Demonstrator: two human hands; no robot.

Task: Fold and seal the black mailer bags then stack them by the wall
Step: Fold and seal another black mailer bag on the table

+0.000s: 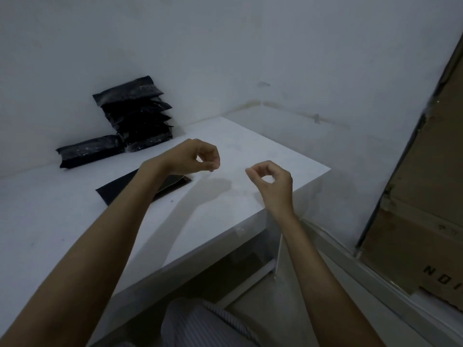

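Head view: a white desk (pixel 62 216) runs from the lower left of the frame into a corner of white walls (pixel 250 46).
Flat mailer bag: a black flat mailer bag (pixel 112 191) lies on the desk at centre left, partly hidden under the left forearm; its far end looks folded, with a lighter strip showing.
Stack of sealed bags: a stack of sealed bags (pixel 136 113), black and puffy, leans against the wall at upper left, five or so high; the exact count is hard to tell.
Single sealed bag: a single sealed bag (pixel 89 151) lies flat on the desk just left of the stack's foot, touching or nearly touching it.
Left hand: the left hand (pixel 198 156) hovers above the desk at the centre of the frame, fingers curled, thumb and fingertips pinched together; whether something thin sits between them cannot be told.
Right hand: the right hand (pixel 271 181) hangs right of centre over the desk's near corner, thumb and forefinger meeting in a ring, other fingers curled; nothing visible in the pinch.
Cardboard: a brown cardboard box (pixel 421 196) stands along the right edge of the frame, with dark letters near its lower end.
Clothing: striped fabric (pixel 213 326) shows at the bottom centre.
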